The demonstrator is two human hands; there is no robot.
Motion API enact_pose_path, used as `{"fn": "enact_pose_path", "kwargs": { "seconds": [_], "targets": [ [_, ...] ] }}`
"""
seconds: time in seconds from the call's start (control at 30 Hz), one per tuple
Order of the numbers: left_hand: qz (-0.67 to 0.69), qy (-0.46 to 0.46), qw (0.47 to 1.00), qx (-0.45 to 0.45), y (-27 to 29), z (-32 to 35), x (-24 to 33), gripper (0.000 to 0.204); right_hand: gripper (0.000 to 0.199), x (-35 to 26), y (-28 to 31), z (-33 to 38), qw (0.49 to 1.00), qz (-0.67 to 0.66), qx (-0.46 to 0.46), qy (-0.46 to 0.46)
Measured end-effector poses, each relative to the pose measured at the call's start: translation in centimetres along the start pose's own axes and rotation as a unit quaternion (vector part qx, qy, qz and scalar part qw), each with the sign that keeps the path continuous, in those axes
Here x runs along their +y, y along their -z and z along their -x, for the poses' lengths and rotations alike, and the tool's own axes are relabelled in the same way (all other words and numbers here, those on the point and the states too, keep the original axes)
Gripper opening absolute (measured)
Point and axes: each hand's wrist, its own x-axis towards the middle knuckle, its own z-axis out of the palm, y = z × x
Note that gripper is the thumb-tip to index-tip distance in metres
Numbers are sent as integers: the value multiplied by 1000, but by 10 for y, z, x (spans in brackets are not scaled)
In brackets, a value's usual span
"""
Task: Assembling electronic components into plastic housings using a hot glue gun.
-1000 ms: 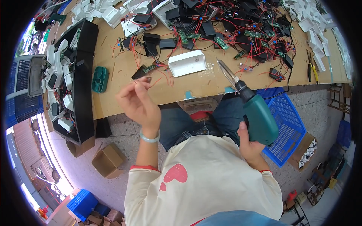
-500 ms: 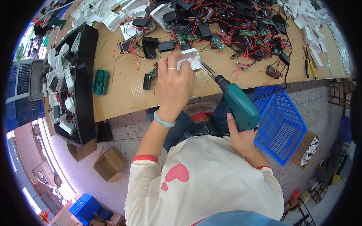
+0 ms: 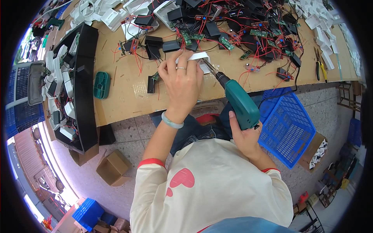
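Observation:
My left hand [image 3: 181,85] is closed on a small white plastic case [image 3: 199,56], tilted up at the near side of the parts pile. Its fingertips are partly hidden behind the hand and the case. In my right hand [image 3: 246,136] is a green gun-shaped power tool [image 3: 241,101] with a black collar and a long metal tip. The tip points up and left and meets the case, or comes very close. Left of the case, a small black box [image 3: 150,84] with a green circuit board [image 3: 155,76] lies on the table [image 3: 128,99].
A heap of black boxes, circuit boards and red wires [image 3: 233,29] covers the far table. A black bin [image 3: 86,89] of white parts and a green tray [image 3: 101,85] stand left. Pliers [image 3: 321,70] lie right; a blue crate [image 3: 289,128] is below the edge.
The white case has tipped up from lying with its open side showing. My left hand has shifted slightly, and the right hand has brought the tool a little left.

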Motion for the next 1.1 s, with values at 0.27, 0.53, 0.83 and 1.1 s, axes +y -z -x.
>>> {"fn": "enact_pose_path", "kwargs": {
  "seconds": [0.27, 0.53, 0.83, 1.1],
  "targets": [
    [0, 0, 1000, 0, 0, 1, -1, 11, 34, 0, -4, -1, 1000, 7, -4, 11],
    [15, -4, 1000, 1, 1, 3, -2, 12, 34, -4, -4, -1, 1000, 21, -4, 8],
    [23, -3, 1000, -4, 1, 4, -3, 12, 32, -1, -4, 0, 1000, 22, -6, 20],
    [21, -7, 1000, -6, 1, 4, -3, 12, 30, -6, -4, -1, 999, 28, 1, 29]
  ]
}}
